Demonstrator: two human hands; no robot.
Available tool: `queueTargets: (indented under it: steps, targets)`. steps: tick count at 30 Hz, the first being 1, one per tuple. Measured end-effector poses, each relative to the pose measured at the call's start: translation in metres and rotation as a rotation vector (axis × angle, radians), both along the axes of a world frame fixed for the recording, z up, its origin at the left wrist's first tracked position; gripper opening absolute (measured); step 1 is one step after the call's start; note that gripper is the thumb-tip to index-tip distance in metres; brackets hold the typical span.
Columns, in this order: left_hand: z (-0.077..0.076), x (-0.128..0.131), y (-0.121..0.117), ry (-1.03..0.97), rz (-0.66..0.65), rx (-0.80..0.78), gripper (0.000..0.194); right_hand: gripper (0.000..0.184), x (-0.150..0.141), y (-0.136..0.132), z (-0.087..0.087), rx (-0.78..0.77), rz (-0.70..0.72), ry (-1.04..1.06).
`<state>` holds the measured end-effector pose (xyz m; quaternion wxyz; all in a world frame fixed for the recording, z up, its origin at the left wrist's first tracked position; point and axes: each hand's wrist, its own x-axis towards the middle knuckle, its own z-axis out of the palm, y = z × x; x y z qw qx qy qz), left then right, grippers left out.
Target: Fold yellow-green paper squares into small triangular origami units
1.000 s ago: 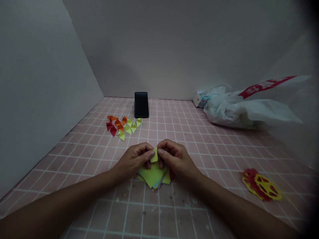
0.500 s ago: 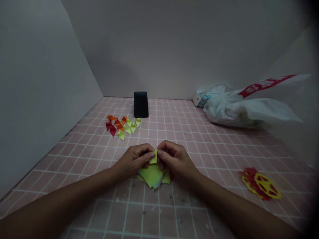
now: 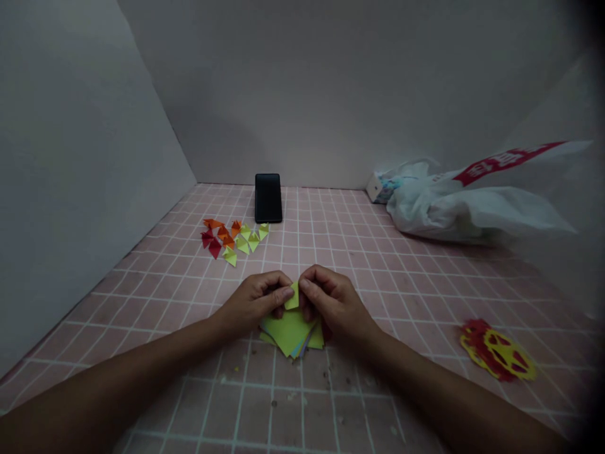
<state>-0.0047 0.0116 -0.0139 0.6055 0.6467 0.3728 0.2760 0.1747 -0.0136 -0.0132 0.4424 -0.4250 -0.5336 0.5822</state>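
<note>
Counter (image 3: 312,410): pink-gridded
Left hand (image 3: 262,296): pinching yellow slip (image 3: 293,299) over paper stack (image 3: 286,333)
Right hand (image 3: 329,299): curled over stack, grip unclear

The yellow piece (image 3: 293,299) and the stacked sheets (image 3: 286,333) look like smooth, matt paper; the small folded shapes (image 3: 242,245) are paper too, sharply creased. The phone (image 3: 268,197) has a smooth, faintly glossy face. The bag (image 3: 425,211) is thin, crinkled plastic. The counter (image 3: 179,312) and wall (image 3: 302,94) look matt.
</note>
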Motion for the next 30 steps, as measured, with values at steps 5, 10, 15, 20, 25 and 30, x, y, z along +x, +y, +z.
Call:
queueTargets:
  steps: [5, 10, 15, 20, 25, 30]
  targets:
    - [0.002, 0.0, -0.003, 0.048, 0.108, 0.112, 0.022, 0.011, 0.0, -0.001, 0.003, 0.044, -0.059, -0.022]
    - [0.006, 0.002, -0.006, 0.192, 0.147, 0.351, 0.018, 0.008, -0.001, -0.001, 0.002, 0.094, -0.068, -0.119]
    - [0.006, 0.003, -0.008, 0.282, 0.15, 0.552, 0.015, 0.005, -0.001, -0.001, 0.001, 0.133, -0.08, -0.167]
    - [0.005, 0.003, -0.011, 0.335, 0.167, 0.687, 0.015, 0.004, -0.002, -0.001, 0.0, 0.151, -0.089, -0.19]
    - [0.003, 0.003, -0.011, 0.382, 0.176, 0.794, 0.015, 0.004, -0.002, -0.002, 0.0, 0.14, -0.083, -0.186]
    - [0.003, 0.003, -0.012, 0.425, 0.163, 0.893, 0.016, 0.005, -0.003, -0.003, -0.001, 0.111, -0.078, -0.186]
